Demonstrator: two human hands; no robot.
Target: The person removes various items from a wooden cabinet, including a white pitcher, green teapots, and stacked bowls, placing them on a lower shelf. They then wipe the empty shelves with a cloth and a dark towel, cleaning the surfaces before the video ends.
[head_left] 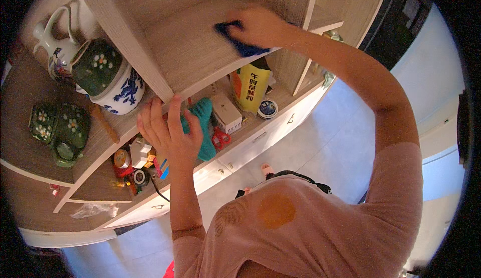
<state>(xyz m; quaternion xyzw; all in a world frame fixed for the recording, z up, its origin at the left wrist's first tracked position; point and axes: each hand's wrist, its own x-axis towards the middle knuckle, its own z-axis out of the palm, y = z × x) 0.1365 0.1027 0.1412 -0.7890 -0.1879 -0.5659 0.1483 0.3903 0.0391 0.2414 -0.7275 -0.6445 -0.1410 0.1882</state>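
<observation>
My right hand (pixel 260 26) reaches into an upper compartment and grips a dark blue cloth (pixel 245 46), its fingers bunched and blurred by motion. The cloth lies against the compartment's wooden floor (pixel 193 32), near the front edge. At that compartment's lower left corner, my left hand (pixel 169 127) has its fingers stretched up against the shelf edge. A teal cloth (pixel 204 127) shows between its thumb and index finger and hangs beside the thumb, apparently held there; the palm is hidden.
Below stand a yellow packet (pixel 249 85), a small box (pixel 226 111), a round tin (pixel 267 108) and red-handled scissors (pixel 220 138). Left shelves hold a white jug (pixel 56 47), a blue-and-white pot (pixel 123 93) and dark green flowered pottery (pixel 67 127). White drawers (pixel 260 137) lie beneath.
</observation>
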